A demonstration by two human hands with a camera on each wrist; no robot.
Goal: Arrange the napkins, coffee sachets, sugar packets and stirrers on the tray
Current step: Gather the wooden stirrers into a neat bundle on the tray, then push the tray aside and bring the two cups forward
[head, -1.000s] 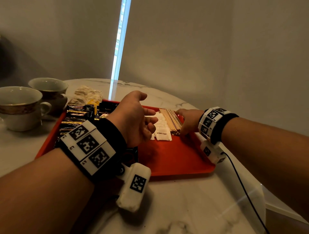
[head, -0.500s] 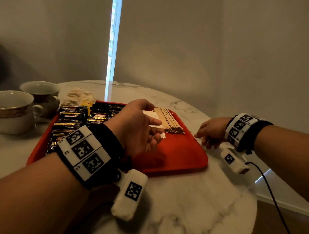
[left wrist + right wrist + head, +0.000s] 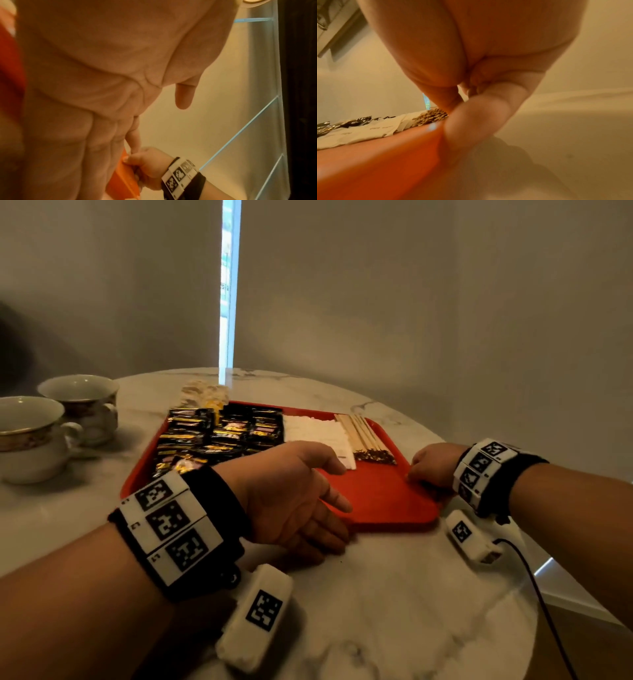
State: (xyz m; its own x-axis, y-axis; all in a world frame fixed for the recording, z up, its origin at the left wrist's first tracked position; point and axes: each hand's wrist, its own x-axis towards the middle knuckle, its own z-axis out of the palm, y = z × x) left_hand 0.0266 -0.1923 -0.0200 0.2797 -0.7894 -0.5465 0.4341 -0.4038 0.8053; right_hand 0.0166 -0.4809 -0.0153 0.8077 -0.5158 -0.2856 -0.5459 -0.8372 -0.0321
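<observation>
While the right hand (image 3: 432, 465) pinches the tray (image 3: 383, 501) rim and the left hand (image 3: 291, 501) hovers, fingers relaxed, napkins (image 3: 205, 393) seemingly remain to place.

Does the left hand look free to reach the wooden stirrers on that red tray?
Probably yes. The left hand is open and holds nothing, hovering at the tray's near edge. The stirrers lie uncovered by the far right rim, with only bare tray between. The right hand grips the right rim, clear of them.

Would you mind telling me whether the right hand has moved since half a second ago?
Yes. The right hand has come in from the marble table to grip the right rim of the red tray.
</observation>
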